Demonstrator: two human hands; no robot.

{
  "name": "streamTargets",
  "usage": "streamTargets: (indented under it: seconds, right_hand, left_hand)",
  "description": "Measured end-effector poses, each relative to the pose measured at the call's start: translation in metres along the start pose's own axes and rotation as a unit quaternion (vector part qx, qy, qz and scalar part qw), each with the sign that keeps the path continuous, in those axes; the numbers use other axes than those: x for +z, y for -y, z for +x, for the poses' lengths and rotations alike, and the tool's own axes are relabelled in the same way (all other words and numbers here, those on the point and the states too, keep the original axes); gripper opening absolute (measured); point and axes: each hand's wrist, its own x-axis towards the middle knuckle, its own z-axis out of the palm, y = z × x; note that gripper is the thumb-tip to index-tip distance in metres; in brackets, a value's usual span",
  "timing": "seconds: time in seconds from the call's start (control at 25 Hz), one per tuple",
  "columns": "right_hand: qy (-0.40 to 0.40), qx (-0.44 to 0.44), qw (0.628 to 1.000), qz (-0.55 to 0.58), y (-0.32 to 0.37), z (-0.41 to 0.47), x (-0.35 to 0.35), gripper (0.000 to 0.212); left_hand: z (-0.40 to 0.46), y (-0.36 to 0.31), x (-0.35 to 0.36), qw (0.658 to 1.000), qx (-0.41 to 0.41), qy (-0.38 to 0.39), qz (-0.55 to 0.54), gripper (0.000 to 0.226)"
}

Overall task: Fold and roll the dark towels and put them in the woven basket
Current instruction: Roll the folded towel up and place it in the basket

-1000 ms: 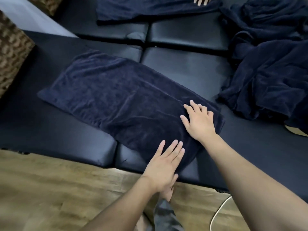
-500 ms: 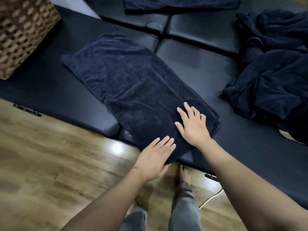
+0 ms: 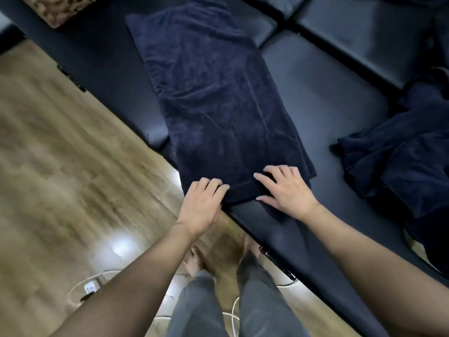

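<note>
Hands now at the near end of the folded dark towel (image 3: 218, 98), drawn back from half a second ago, when both lay flat farther up it. Left hand (image 3: 201, 205) with fingers curled over the near hem at the tabletop (image 3: 323, 113) edge; right hand (image 3: 286, 188) likewise curling onto the hem, thumb spread along the cloth. Towel stretched lengthwise away across the black padded tabletop. Woven basket (image 3: 58, 10) far left, mostly cut off, where earlier well in view. Heap of unfolded dark towels (image 3: 398, 161) to the right, well apart
</note>
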Motion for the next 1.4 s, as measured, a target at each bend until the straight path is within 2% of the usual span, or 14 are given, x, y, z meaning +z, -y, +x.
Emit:
streamTargets:
  seconds: [0.16, 0.32, 0.44, 0.6, 0.72, 0.84, 0.96, 1.04, 1.08, 1.12, 1.2, 1.24, 1.28, 1.4]
  right_hand:
    - [-0.027, -0.011, 0.999, -0.016, -0.017, -0.001, -0.006, 0.055]
    - [-0.03, 0.004, 0.999, -0.012, -0.029, -0.016, -0.01, 0.052]
    - [-0.018, 0.007, 0.999, 0.027, -0.035, -0.02, -0.013, 0.055]
    - [0.014, -0.037, 0.996, 0.073, -0.055, -0.013, -0.021, 0.062]
    - [0.029, -0.05, 0.995, 0.081, -0.071, -0.015, -0.025, 0.062]
    - [0.033, -0.06, 0.993, 0.092, -0.079, -0.02, -0.026, 0.061]
    - [0.034, -0.071, 0.991, 0.104, -0.085, -0.021, -0.027, 0.058]
    - [0.023, -0.075, 0.99, 0.115, -0.09, -0.023, -0.026, 0.054]
    - [0.021, -0.077, 0.99, 0.115, -0.093, -0.024, -0.025, 0.053]
    - [0.02, -0.076, 0.99, 0.113, -0.095, -0.026, -0.023, 0.052]
    - [0.025, -0.063, 0.992, 0.11, -0.097, -0.03, -0.021, 0.052]
    - [0.031, -0.055, 0.992, 0.111, -0.097, -0.032, -0.021, 0.051]
    - [0.037, -0.049, 0.991, 0.116, -0.098, -0.034, -0.021, 0.049]
    - [0.063, -0.027, 0.98, 0.186, -0.103, -0.033, -0.027, 0.033]
  left_hand:
    - [0.008, -0.018, -0.008, 0.996, -0.083, -0.012, -0.021, 0.043]
    - [0.0, -0.023, -0.003, 0.996, -0.084, 0.011, 0.03, 0.045]
    - [0.003, -0.027, 0.001, 0.994, -0.092, 0.028, 0.057, 0.037]
    - [0.004, -0.018, 0.001, 0.992, -0.091, 0.019, 0.082, 0.06]
    - [-0.009, -0.016, 0.005, 0.993, -0.081, -0.033, 0.073, 0.05]
    - [-0.023, -0.014, 0.006, 0.992, -0.1, -0.023, 0.072, 0.062]
    - [-0.032, -0.01, 0.01, 0.987, -0.159, 0.002, 0.037, 0.079]
    - [-0.036, -0.012, 0.014, 0.972, -0.219, -0.029, -0.083, 0.075]
    - [-0.037, -0.017, 0.015, 0.946, -0.267, -0.064, -0.175, 0.069]
    - [-0.037, -0.023, 0.016, 0.898, -0.329, -0.103, -0.273, 0.064]
    - [-0.03, -0.034, 0.012, 0.746, -0.445, -0.162, -0.469, 0.059]
    - [-0.027, -0.04, 0.008, 0.668, -0.473, -0.166, -0.55, 0.057]
    - [-0.027, -0.044, 0.005, 0.62, -0.484, -0.159, -0.597, 0.054]
    - [-0.031, -0.042, -0.005, 0.583, -0.474, -0.137, -0.645, 0.04]
